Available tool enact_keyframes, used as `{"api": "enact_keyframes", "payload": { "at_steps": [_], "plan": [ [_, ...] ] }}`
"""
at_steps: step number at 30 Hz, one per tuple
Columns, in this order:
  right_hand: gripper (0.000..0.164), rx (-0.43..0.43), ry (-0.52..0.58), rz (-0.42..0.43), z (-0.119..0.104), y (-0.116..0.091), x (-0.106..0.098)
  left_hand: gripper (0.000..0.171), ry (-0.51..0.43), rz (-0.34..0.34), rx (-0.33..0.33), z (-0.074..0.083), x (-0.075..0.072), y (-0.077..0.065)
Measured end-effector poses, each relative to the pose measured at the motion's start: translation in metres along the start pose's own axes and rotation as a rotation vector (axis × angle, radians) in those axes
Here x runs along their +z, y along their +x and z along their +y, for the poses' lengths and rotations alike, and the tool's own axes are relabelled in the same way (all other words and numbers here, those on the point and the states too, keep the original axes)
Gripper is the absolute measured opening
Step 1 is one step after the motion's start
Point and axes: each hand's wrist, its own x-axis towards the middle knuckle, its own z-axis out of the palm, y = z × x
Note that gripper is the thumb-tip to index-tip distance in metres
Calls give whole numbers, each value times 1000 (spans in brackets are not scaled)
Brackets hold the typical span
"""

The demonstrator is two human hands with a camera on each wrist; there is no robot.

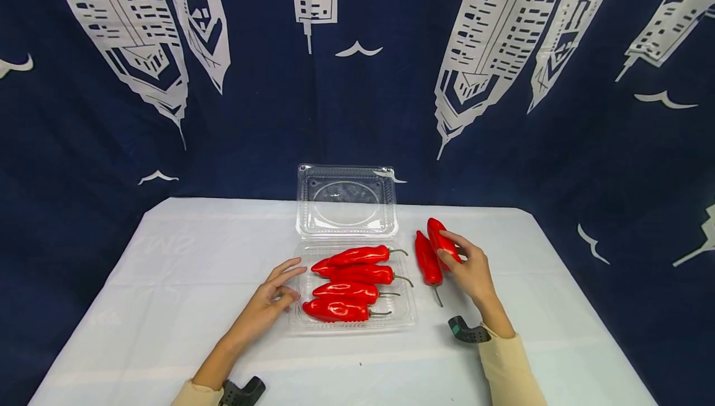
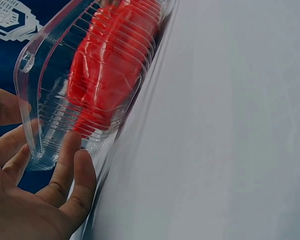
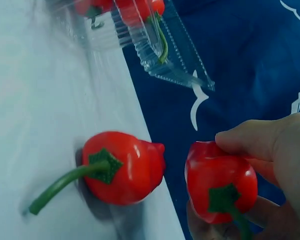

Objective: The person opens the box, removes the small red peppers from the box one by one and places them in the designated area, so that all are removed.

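Observation:
My right hand (image 1: pixel 472 272) pinches a red pepper (image 1: pixel 443 241) between thumb and fingers, its green stem (image 3: pixel 232 212) pointing toward the wrist camera. Just left of it, a second red pepper (image 1: pixel 427 260) with a curved green stem lies on the table. Several more red peppers (image 1: pixel 357 274) lie side by side in a clear plastic container (image 1: pixel 410 319), stems to the right. My left hand (image 1: pixel 265 306) is at the container's left side with its fingers spread and loosely bent. In the left wrist view, its fingertips (image 2: pixel 72 142) are right at the ribbed wall.
The container's clear lid (image 1: pixel 346 226) stands raised at the back, hinged behind the tray. A white cloth covers the table (image 1: pixel 184 294). Behind it hangs a dark blue curtain (image 1: pixel 357 114) printed with white buildings and birds.

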Motion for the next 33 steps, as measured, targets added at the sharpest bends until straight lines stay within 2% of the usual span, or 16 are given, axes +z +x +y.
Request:
{"api": "enact_keyframes", "payload": {
  "at_steps": [7, 15, 23, 33],
  "plan": [
    [49, 63, 79, -47, 6, 1, -4, 51, -11, 0, -22, 1, 1, 0],
    [53, 171, 99, -100, 8, 0, -3, 51, -7, 1, -17, 1, 1, 0],
    [52, 195, 62, -103, 11, 2, -2, 51, -5, 3, -17, 0, 1, 0],
    [48, 190, -58, -77, 19, 1, 2, 50, -4, 6, -7, 1, 1, 0]
  ]
}}
